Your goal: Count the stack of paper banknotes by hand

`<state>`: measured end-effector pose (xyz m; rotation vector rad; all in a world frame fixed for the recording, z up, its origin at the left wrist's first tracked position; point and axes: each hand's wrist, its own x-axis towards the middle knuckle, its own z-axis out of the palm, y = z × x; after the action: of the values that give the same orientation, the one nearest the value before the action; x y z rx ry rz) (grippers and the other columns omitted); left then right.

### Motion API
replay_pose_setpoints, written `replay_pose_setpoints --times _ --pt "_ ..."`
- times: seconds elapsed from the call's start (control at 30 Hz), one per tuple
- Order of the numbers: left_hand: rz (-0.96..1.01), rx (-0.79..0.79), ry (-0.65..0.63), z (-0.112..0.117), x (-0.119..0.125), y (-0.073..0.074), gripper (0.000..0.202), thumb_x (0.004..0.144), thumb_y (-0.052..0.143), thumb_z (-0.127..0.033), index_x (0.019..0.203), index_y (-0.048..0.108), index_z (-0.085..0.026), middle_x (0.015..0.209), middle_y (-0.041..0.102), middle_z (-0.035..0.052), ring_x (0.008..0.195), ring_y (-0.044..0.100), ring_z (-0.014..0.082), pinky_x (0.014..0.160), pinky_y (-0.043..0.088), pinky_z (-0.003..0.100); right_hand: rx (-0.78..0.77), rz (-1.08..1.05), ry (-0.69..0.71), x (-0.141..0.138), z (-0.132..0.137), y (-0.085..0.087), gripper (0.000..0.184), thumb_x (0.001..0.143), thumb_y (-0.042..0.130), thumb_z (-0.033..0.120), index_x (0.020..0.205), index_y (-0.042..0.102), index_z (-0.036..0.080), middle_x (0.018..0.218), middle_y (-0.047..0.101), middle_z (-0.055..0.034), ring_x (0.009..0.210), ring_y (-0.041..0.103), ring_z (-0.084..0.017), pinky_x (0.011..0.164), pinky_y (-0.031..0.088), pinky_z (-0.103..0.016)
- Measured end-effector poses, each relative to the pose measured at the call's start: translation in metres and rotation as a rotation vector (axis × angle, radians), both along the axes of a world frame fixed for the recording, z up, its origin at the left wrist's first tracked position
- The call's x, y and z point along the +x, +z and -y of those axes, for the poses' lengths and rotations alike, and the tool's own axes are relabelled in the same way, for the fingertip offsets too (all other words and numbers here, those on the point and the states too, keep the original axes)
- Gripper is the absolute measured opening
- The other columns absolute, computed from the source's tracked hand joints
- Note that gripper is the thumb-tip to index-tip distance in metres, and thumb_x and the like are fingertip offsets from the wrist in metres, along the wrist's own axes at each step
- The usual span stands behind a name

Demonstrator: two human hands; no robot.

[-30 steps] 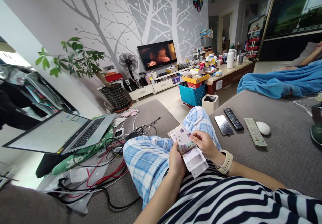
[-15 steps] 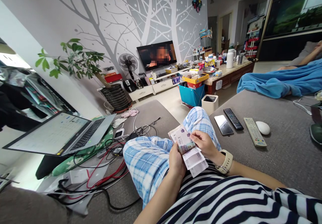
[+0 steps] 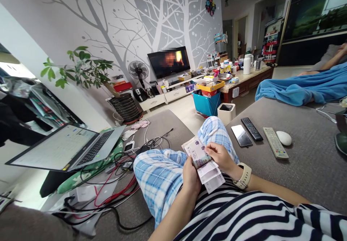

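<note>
A stack of banknotes [image 3: 197, 153] lies above my lap, held between both hands. The top note carries purple marks and a 5 near its lower edge. Closed round the stack's lower left side is my left hand [image 3: 190, 174], its thumb on top. My right hand [image 3: 220, 155] pinches the right edge of the notes between thumb and fingers; a watch [image 3: 243, 176] is on that wrist. Below the stack, several pale paper slips [image 3: 213, 177] fan out toward my striped shirt. The undersides of the notes are hidden.
On the sofa to my right lie a phone [image 3: 241, 135], a black remote [image 3: 252, 129], a light remote [image 3: 275, 142] and a white mouse [image 3: 283, 138]. Tangled cables [image 3: 127, 190] and an open laptop [image 3: 81, 145] are at my left. Another person's legs lie under a blue blanket [image 3: 300, 85].
The view has shifted very slightly. Both hands keep their hold on the banknotes, with hardly any movement of the fingers. The picture on the television differs.
</note>
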<state>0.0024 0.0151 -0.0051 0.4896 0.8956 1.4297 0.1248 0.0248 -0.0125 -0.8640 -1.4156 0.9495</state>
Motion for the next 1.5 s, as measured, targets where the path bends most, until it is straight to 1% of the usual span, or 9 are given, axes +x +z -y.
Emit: replay_pose_setpoints --times 0.13,0.23,0.37,0.6,0.93,1.13,1.3,1.5 --pt "0.017 -0.02 0.0 0.0004 0.0002 0.0005 0.016 0.073 0.057 -0.021 0.082 0.067 -0.012 0.077 0.072 0.0069 0.071 0.068 0.0204 0.076 0.053 0.034 -0.004 -0.001 0.003 -0.0004 -0.0011 -0.0016 0.027 0.088 0.053 0.039 0.071 0.055 0.018 0.065 0.051 0.0016 0.061 0.045 -0.013 0.057 0.034 -0.026" --pt "0.024 -0.021 -0.005 0.0011 0.0007 0.0022 0.017 0.074 0.057 -0.021 0.084 0.067 -0.012 0.08 0.073 0.0074 0.075 0.069 0.0216 0.077 0.054 0.034 -0.014 -0.005 0.01 -0.0007 -0.0017 -0.0024 0.028 0.088 0.054 0.041 0.071 0.055 0.019 0.064 0.051 0.0015 0.06 0.045 -0.013 0.056 0.034 -0.026" --pt "0.037 -0.037 0.002 0.0012 0.0016 0.0036 0.018 0.074 0.056 -0.02 0.086 0.067 -0.013 0.078 0.073 0.0071 0.08 0.07 0.0232 0.077 0.054 0.034 -0.023 -0.012 0.015 -0.0008 -0.0016 -0.0024 0.03 0.087 0.054 0.044 0.071 0.056 0.019 0.064 0.051 0.0013 0.06 0.045 -0.014 0.056 0.034 -0.026" --pt "0.032 -0.041 0.004 0.0007 0.0009 0.001 0.017 0.077 0.054 -0.018 0.086 0.066 -0.012 0.08 0.073 0.0077 0.079 0.07 0.0225 0.079 0.054 0.034 -0.021 -0.009 0.013 -0.0002 -0.0022 -0.0039 0.029 0.087 0.054 0.042 0.07 0.055 0.018 0.063 0.049 0.0017 0.059 0.043 -0.013 0.055 0.033 -0.026" --pt "0.026 -0.023 0.003 0.0013 0.0007 -0.0005 0.016 0.076 0.055 -0.02 0.084 0.067 -0.012 0.077 0.072 0.0074 0.078 0.07 0.023 0.078 0.054 0.034 -0.027 -0.003 0.009 -0.0004 -0.0018 -0.004 0.029 0.088 0.054 0.042 0.071 0.056 0.018 0.064 0.052 0.0014 0.06 0.045 -0.014 0.057 0.034 -0.026" --pt "0.058 -0.036 0.002 0.0007 0.0007 -0.001 0.019 0.075 0.057 -0.02 0.089 0.068 -0.013 0.082 0.073 0.0081 0.084 0.07 0.024 0.078 0.054 0.034 -0.029 -0.004 0.011 -0.0002 -0.0022 -0.0044 0.03 0.087 0.054 0.043 0.07 0.056 0.019 0.063 0.05 0.0015 0.06 0.044 -0.014 0.056 0.034 -0.026" --pt "0.052 -0.034 0.0 -0.0002 -0.0003 -0.0039 0.02 0.078 0.056 -0.021 0.092 0.067 -0.013 0.084 0.073 0.0083 0.084 0.07 0.0238 0.079 0.055 0.035 -0.032 -0.005 0.013 -0.0003 -0.0023 -0.0044 0.03 0.087 0.055 0.044 0.07 0.056 0.019 0.064 0.051 0.0014 0.06 0.044 -0.014 0.056 0.034 -0.026" --pt "0.053 -0.037 -0.002 0.0014 0.0012 -0.0007 0.017 0.078 0.055 -0.02 0.088 0.067 -0.013 0.082 0.073 0.008 0.082 0.07 0.0232 0.078 0.055 0.034 -0.037 -0.01 0.012 -0.0006 -0.0006 -0.0028 0.029 0.087 0.054 0.042 0.07 0.056 0.019 0.064 0.051 0.0013 0.06 0.044 -0.014 0.057 0.034 -0.027"
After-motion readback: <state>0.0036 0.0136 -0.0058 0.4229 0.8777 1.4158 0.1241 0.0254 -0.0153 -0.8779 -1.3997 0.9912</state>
